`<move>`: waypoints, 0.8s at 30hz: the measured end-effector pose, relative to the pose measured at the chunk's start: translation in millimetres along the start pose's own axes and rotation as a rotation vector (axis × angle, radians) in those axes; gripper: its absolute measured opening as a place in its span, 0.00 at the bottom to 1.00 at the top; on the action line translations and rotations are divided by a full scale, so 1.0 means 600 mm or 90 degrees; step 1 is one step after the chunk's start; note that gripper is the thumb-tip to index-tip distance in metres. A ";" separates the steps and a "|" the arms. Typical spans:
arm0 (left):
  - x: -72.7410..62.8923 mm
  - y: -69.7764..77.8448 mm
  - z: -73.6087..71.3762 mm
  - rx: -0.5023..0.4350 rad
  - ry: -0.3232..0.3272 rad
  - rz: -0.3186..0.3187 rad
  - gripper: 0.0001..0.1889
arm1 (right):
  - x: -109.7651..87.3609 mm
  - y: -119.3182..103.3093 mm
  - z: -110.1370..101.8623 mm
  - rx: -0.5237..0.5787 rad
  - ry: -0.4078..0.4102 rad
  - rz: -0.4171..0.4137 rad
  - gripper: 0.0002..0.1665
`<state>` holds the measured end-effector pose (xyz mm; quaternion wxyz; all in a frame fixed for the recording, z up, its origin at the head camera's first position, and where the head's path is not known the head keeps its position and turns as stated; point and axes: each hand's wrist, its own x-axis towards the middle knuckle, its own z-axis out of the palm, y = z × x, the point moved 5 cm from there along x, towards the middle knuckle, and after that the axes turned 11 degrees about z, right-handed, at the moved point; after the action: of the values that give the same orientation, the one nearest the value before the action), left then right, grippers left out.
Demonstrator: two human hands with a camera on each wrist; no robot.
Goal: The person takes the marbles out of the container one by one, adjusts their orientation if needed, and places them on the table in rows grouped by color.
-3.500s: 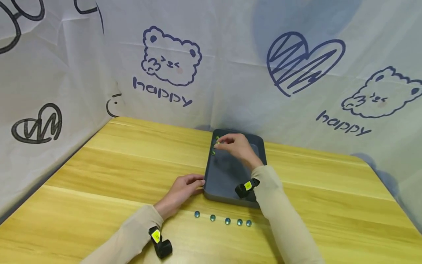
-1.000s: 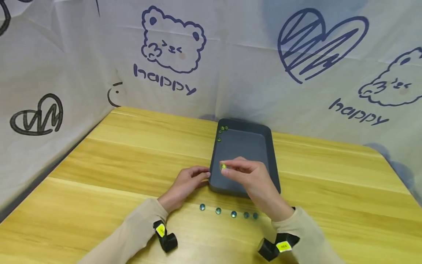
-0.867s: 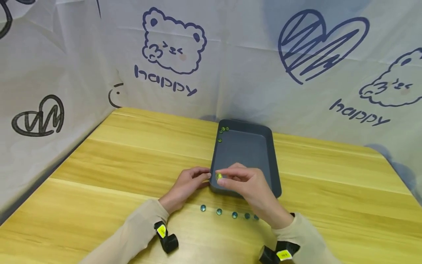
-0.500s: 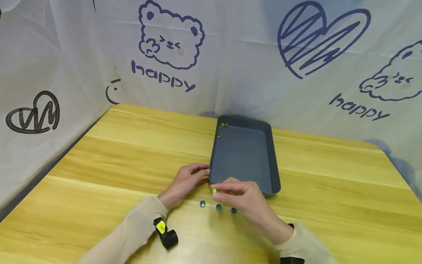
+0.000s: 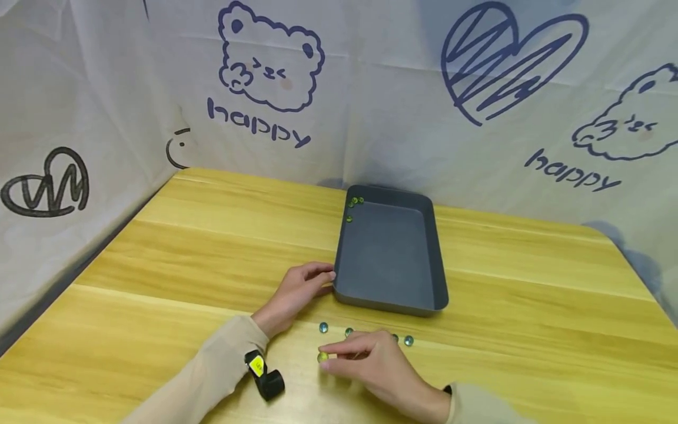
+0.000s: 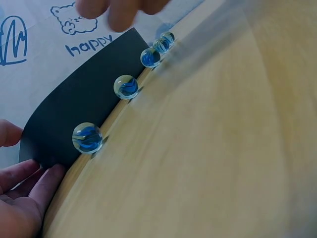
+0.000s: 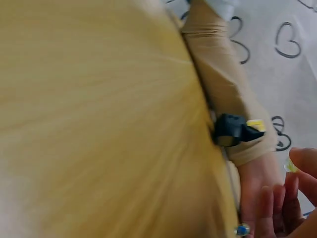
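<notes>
My right hand [image 5: 384, 371] pinches a clear glass marble [image 5: 322, 357] with a yellow swirl between thumb and index finger, on my side of a row of blue-swirled marbles [image 5: 323, 327]. That pinched marble [image 7: 290, 165] is partly hidden by the fingertips in the right wrist view. My left hand [image 5: 288, 294] rests on the table, its fingertips touching the near left side of a dark grey tray [image 5: 386, 253]. Several yellow-green marbles [image 5: 349, 218] lie in the tray's far left corner. In the left wrist view several blue marbles [image 6: 87, 138] line up before the tray wall.
The tray stands on a wood-grain table [image 5: 222, 241], its far end near a white cloth backdrop [image 5: 371, 118] with bear and heart drawings. The right hand covers part of the blue row in the head view. A black wrist camera [image 5: 265, 377] sits on the left sleeve.
From the tray's far left corner my right hand has drawn back toward me, carrying a yellow marble over the near rim and past the blue row. The left hand keeps its place.
</notes>
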<state>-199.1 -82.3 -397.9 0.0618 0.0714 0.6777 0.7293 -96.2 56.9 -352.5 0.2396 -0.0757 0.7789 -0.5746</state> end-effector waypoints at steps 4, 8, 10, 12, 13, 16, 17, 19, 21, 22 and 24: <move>0.002 0.000 0.000 0.000 0.000 0.005 0.17 | 0.002 0.008 0.007 -0.027 -0.005 0.010 0.14; 0.003 -0.002 0.001 0.002 -0.008 0.008 0.17 | 0.008 0.015 0.009 -0.037 -0.003 0.043 0.13; 0.004 -0.002 0.001 0.002 -0.008 0.007 0.17 | 0.011 0.017 0.009 -0.037 -0.002 0.050 0.13; 0.004 -0.003 0.000 0.001 -0.006 0.004 0.17 | 0.015 0.019 0.010 -0.036 -0.003 0.050 0.13; 0.004 -0.003 0.000 0.002 -0.005 0.004 0.17 | 0.016 0.020 0.011 -0.036 -0.004 0.049 0.13; 0.003 -0.004 0.000 -0.001 -0.003 -0.001 0.17 | 0.020 0.022 0.011 -0.047 -0.001 0.047 0.13; 0.002 -0.005 0.000 -0.002 -0.003 -0.001 0.17 | 0.021 0.023 0.011 -0.051 0.001 0.046 0.12; 0.001 -0.005 0.000 -0.003 -0.003 0.000 0.17 | 0.023 0.024 0.012 -0.062 0.005 0.044 0.12; 0.000 -0.005 0.000 -0.005 -0.002 0.000 0.17 | 0.025 0.025 0.014 -0.068 0.007 0.043 0.11; 0.000 -0.005 0.000 -0.005 -0.003 0.000 0.17 | 0.026 0.026 0.015 -0.070 0.007 0.043 0.11; 0.000 -0.005 0.001 -0.003 -0.005 0.000 0.17 | 0.027 0.026 0.015 -0.073 0.006 0.044 0.11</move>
<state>-199.0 -81.7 -400.7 0.0645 0.0741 0.6756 0.7307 -103.8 47.7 -373.7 0.2507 -0.0597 0.8136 -0.5212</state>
